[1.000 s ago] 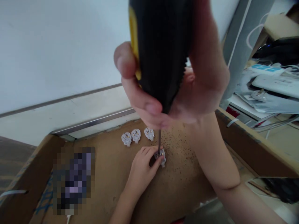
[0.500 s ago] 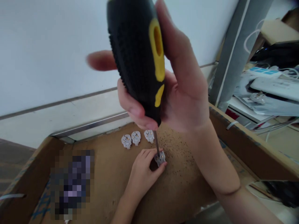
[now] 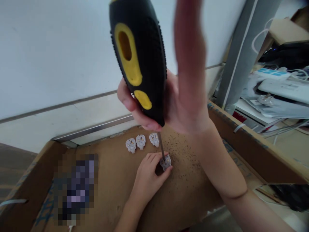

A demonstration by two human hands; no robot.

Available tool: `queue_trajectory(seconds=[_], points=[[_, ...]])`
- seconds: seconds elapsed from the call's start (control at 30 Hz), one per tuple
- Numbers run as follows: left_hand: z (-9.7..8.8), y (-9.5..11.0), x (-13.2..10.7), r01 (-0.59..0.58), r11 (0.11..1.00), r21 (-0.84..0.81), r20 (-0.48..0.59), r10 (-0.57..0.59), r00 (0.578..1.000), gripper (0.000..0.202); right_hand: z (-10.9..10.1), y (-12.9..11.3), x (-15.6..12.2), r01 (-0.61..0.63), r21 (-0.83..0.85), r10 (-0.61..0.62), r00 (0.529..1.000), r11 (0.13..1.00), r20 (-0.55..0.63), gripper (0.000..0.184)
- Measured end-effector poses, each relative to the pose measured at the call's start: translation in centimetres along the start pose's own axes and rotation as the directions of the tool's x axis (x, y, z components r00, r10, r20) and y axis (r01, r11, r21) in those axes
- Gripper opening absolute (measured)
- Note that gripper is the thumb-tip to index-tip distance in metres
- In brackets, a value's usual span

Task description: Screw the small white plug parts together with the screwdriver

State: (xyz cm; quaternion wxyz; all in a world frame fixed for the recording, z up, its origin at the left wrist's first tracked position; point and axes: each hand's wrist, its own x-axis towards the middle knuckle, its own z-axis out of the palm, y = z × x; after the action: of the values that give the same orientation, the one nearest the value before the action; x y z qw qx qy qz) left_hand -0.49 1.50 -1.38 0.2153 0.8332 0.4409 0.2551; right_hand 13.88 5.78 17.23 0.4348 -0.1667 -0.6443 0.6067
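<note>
Fingers of the right hand (image 3: 185,106) wrap the lower end of a black and yellow screwdriver (image 3: 141,61), gripping it near where the handle narrows, while one finger stands up blurred beside the handle. The screwdriver's long axis runs nearly straight away from the camera, handle toward the lens and slightly left, steel shaft pointing down and a little right from the fingers. Its tip meets a white plug (image 3: 166,162) lying on the floor of a cardboard box (image 3: 253,151). Fingers of the left hand (image 3: 148,177) close on that plug from its left side, pinching it against the cardboard just beneath the shaft.

The handle's top is cut off by the upper edge of the view. No writing can be read on it.

Beyond the left fingertips, three more white plugs (image 3: 140,141) lie in a row, prongs up, near the box's far wall. Dark specks scatter over the cardboard to the right of the held plug. Left of the left hand, a pixelated patch (image 3: 76,188) hides whatever lies there. Far right, outside the box, a white power strip (image 3: 285,87) lies among cables; its markings are too small to read.
</note>
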Motion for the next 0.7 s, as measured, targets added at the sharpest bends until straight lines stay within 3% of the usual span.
queue_trajectory(seconds=[0.07, 0.13, 0.27, 0.47, 0.63, 0.7], points=[[0.0, 0.0, -0.1, -0.005, 1.000, 0.003, -0.006, 0.005, 1.000, 0.034, -0.3, 0.4, 0.2, 0.178, 0.040, -0.181, 0.982, 0.983, 0.060, 0.044], [0.0, 0.0, -0.1, -0.006, 1.000, 0.008, -0.015, 0.006, 1.000, 0.033, -0.7, 0.8, 0.3, 0.237, 0.051, -0.241, 0.963, 0.970, 0.120, 0.051], [0.0, 0.1, 0.0, 0.000, 1.000, 0.029, -0.018, 0.000, 1.000, 0.031, -0.7, 0.9, 0.5, 0.238, 0.057, -0.245, 0.952, 0.969, 0.184, 0.065], [0.0, 0.2, -0.1, 0.009, 0.999, 0.046, -0.006, -0.009, 1.000, 0.034, 0.0, 0.7, 0.3, 0.271, 0.040, -0.272, 0.962, 0.962, 0.015, 0.023], [0.1, 0.2, -0.1, 0.011, 0.999, 0.038, -0.019, -0.011, 1.000, 0.033, 0.4, 0.3, 0.4, 0.176, 0.144, -0.184, 0.982, 0.974, 0.042, 0.057], [0.2, 0.2, -0.1, 0.006, 0.999, 0.039, -0.021, -0.006, 1.000, 0.034, 0.3, 0.6, 0.5, 0.213, 0.151, -0.227, 0.970, 0.965, 0.088, 0.045]])
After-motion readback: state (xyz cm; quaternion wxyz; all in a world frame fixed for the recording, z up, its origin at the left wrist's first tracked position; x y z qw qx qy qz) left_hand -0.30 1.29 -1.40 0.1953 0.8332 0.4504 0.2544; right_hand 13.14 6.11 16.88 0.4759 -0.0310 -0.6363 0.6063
